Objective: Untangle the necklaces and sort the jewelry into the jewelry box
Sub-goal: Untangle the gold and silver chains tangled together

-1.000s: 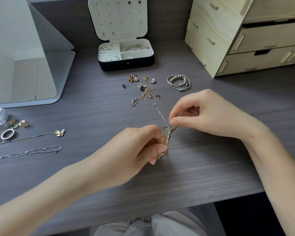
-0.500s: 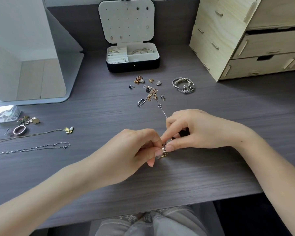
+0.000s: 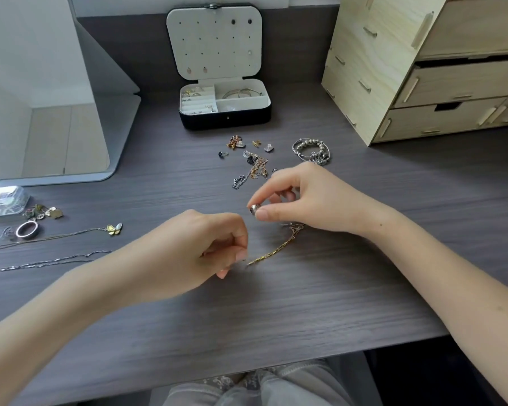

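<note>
Fingers (image 3: 238, 240) of left hand (image 3: 206, 253) curled, pinching near end of gold chain (image 3: 279, 247) lying on desk (image 3: 276, 317). Right hand (image 3: 320, 200), at 1 o'clock from left, pinching small silver charm (image 3: 253, 209). Tangled pile (image 3: 255, 168) beyond. Open jewelry box (image 3: 226, 120) farthest, at 12 o'clock.

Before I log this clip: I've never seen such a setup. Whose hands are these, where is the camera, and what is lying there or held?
No machine here: a person works bare-handed, filmed by one camera worn on the head, looking down at the desk. The right hand pinches a small silver bead; the left hand seems to pinch the near end of a gold chain that runs up under the right hand. Beyond them lie loose jewelry and bracelets, then the open jewelry box. At the left lie a butterfly necklace and a silver chain.
</note>
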`<state>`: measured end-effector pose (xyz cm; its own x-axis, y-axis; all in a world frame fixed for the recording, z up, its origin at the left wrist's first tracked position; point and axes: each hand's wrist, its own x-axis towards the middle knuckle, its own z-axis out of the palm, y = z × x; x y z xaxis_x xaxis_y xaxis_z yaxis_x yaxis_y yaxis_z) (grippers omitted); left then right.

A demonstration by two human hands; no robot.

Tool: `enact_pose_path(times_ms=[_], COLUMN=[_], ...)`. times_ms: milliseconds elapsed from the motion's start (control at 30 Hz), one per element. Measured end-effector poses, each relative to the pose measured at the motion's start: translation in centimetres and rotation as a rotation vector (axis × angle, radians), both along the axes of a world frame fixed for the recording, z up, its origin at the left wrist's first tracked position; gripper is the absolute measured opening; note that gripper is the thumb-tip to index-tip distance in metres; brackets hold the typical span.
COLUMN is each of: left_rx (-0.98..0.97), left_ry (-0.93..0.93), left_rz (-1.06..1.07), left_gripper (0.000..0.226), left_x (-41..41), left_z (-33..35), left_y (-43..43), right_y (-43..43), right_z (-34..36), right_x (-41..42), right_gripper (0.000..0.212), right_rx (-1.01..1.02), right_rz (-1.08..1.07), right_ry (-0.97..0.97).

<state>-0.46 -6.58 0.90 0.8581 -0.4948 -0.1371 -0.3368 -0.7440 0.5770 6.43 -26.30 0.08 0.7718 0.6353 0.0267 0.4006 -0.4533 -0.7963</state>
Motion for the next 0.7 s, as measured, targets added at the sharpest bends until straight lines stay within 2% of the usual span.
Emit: enact_pose_path(times_ms=[100,233,433,700], left_rx=[0.04,0.04,-0.2,-0.392], left_ry=[-0.062,-0.229,-0.039,0.033], left_rz=[0.047,0.221,0.367,0.411], left_gripper=[0.023,0.013,0.032,0.008], left_x=[0.4,1.2,3.2,4.1], left_z=[0.2,0.2,-0.5,-2.0], left_y=[0.4,0.6,-1.3,-2.1], right_y=[0.4,0.6,0.8,-0.1], right_z=[1.0,1.8,1.5,1.0], right_x=[0.6,1.2,1.2,1.4], right_gripper=[0.01,0.009,0.01,0.015], right_rx=[0.095,0.158,0.145,0.095], right_rz=[-0.003,-0.002,-0.011,0.027], right_ry=[0.105,0.173,0.176,0.189])
